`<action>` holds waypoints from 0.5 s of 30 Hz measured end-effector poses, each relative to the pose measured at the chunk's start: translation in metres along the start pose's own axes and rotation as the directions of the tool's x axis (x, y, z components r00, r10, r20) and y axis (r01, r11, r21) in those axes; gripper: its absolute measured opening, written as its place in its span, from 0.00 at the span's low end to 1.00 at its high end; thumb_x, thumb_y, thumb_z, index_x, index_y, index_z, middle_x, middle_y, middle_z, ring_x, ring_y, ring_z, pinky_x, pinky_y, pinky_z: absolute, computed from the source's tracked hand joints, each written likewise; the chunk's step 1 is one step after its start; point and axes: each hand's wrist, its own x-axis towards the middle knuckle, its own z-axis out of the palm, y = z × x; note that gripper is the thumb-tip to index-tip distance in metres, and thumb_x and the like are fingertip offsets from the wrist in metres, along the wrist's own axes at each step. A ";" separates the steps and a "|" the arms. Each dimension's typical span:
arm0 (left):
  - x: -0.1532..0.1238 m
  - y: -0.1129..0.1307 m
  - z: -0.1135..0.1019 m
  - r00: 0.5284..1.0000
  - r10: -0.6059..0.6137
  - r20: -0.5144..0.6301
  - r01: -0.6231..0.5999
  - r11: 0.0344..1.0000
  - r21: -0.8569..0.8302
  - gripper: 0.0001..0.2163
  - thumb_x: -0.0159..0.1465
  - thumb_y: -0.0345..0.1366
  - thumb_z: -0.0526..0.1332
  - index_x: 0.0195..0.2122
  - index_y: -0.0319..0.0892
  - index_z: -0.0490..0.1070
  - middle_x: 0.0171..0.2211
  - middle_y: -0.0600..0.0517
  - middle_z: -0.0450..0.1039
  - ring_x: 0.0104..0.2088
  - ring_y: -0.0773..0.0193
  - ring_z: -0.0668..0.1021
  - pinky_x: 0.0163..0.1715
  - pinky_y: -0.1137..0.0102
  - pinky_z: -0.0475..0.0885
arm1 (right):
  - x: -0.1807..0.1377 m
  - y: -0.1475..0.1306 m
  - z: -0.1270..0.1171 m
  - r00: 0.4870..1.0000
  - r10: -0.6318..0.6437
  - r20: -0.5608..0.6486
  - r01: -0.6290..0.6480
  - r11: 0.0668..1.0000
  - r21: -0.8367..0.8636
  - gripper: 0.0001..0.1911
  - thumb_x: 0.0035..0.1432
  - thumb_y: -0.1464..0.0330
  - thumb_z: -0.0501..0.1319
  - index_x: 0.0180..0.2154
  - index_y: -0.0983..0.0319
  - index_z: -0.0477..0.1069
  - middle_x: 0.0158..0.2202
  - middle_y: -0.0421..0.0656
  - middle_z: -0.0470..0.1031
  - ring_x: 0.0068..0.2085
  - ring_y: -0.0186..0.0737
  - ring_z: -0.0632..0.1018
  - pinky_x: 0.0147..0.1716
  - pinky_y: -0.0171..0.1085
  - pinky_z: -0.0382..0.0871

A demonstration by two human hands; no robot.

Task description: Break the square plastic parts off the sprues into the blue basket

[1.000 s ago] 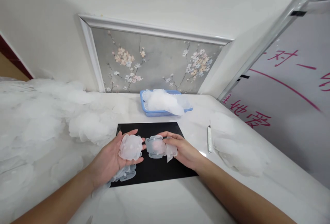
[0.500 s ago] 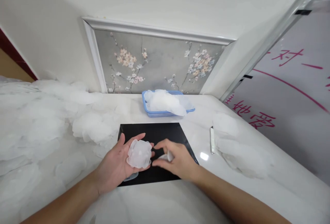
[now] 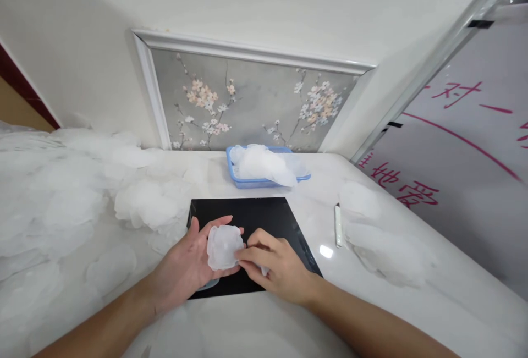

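My left hand point(image 3: 187, 262) lies palm up with its fingers stretched out, bearing a translucent white piece point(image 3: 225, 247) with a wavy, scalloped rim. It looks soft, like moulded silicone. My right hand point(image 3: 278, 264) is closed, its thumb and fingertips meeting at the right edge of that piece. A small translucent white scrap point(image 3: 264, 271) shows under the curled right fingers; its shape is mostly hidden. Below both hands lies a black mat point(image 3: 247, 215). A greyish rounded thing point(image 3: 208, 285) on the mat is partly covered by my left hand.
A heap of similar translucent pieces point(image 3: 70, 198) covers the table's left side. Against the wall stands a blue basket point(image 3: 264, 183) with more white pieces. At right lie a slim whitish tool point(image 3: 338, 226) and further translucent pieces point(image 3: 388, 253). A whiteboard point(image 3: 466, 160) borders the right.
My right hand has moved left until its fingertips touch the translucent piece, and its fingers have closed. The piece sits slightly turned on my left palm.
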 end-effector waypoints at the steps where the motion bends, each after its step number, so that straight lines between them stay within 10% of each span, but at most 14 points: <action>1: 0.000 0.000 0.000 1.000 0.005 -0.004 -0.005 1.000 0.011 0.26 0.66 0.55 0.51 0.59 0.45 0.63 0.61 0.44 0.63 0.63 0.45 0.63 0.59 0.50 0.60 | 0.000 -0.001 -0.002 0.999 0.037 -0.032 -0.035 0.997 0.075 0.08 0.62 0.67 0.56 0.37 0.57 0.74 0.40 0.46 0.72 0.29 0.34 0.72 0.26 0.34 0.64; 4: 0.001 0.000 0.000 0.996 0.031 -0.084 -0.021 0.993 0.115 0.22 0.65 0.46 0.58 0.58 0.46 0.62 0.60 0.44 0.65 0.61 0.46 0.66 0.58 0.51 0.62 | 0.002 0.002 -0.007 0.947 0.309 -0.085 -0.255 0.887 0.385 0.07 0.62 0.64 0.56 0.33 0.59 0.68 0.38 0.45 0.73 0.29 0.35 0.71 0.27 0.35 0.64; 8: 0.005 -0.003 0.000 0.967 0.084 -0.241 -0.005 0.950 0.312 0.24 0.60 0.33 0.65 0.57 0.48 0.64 0.56 0.46 0.70 0.56 0.52 0.72 0.57 0.58 0.64 | 0.008 0.016 -0.013 0.754 0.653 0.079 -0.508 0.502 0.700 0.14 0.57 0.55 0.61 0.33 0.58 0.63 0.21 0.34 0.64 0.20 0.31 0.63 0.19 0.30 0.56; 15: 0.008 -0.006 -0.009 0.942 0.176 -0.285 -0.054 0.919 0.391 0.31 0.49 0.21 0.58 0.55 0.47 0.67 0.50 0.46 0.73 0.47 0.55 0.76 0.36 0.67 0.70 | 0.013 0.032 -0.020 0.645 0.701 0.306 -0.533 0.125 0.837 0.18 0.42 0.59 0.71 0.33 0.61 0.70 0.25 0.37 0.71 0.25 0.33 0.70 0.25 0.32 0.62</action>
